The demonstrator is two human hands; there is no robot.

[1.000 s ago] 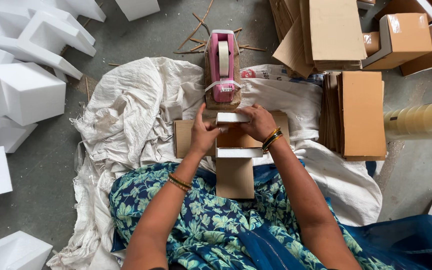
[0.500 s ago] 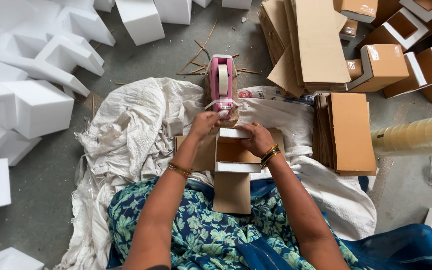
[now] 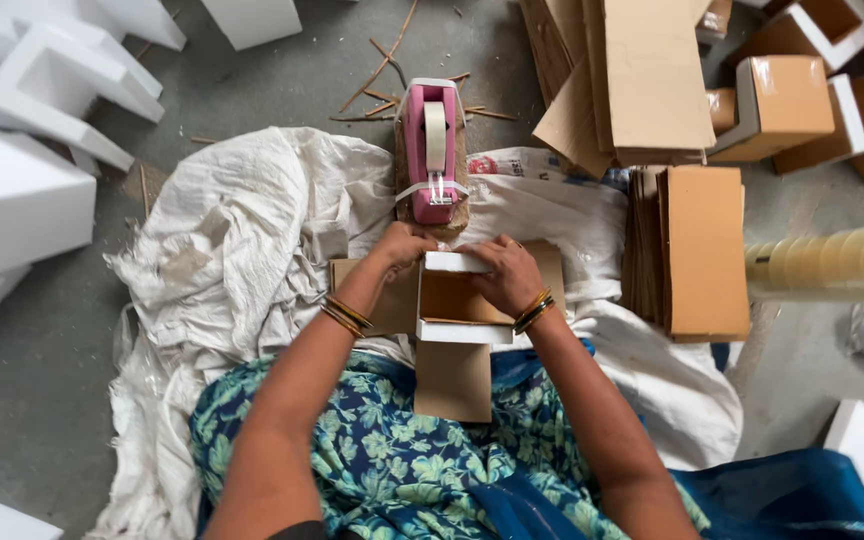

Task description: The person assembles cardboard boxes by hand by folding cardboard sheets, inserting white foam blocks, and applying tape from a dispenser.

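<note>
Both hands, left hand (image 3: 404, 245) and right hand (image 3: 505, 275), gripping the far white-lined flap of the small open cardboard box (image 3: 462, 305) on the lap, just near of the pink tape dispenser (image 3: 432, 150); folding step, likely calling for tape next.

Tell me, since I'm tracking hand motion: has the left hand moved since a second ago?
Yes. The left hand has gone from the flat cardboard's left part up to the box's far corner, close under the pink tape dispenser.
</note>
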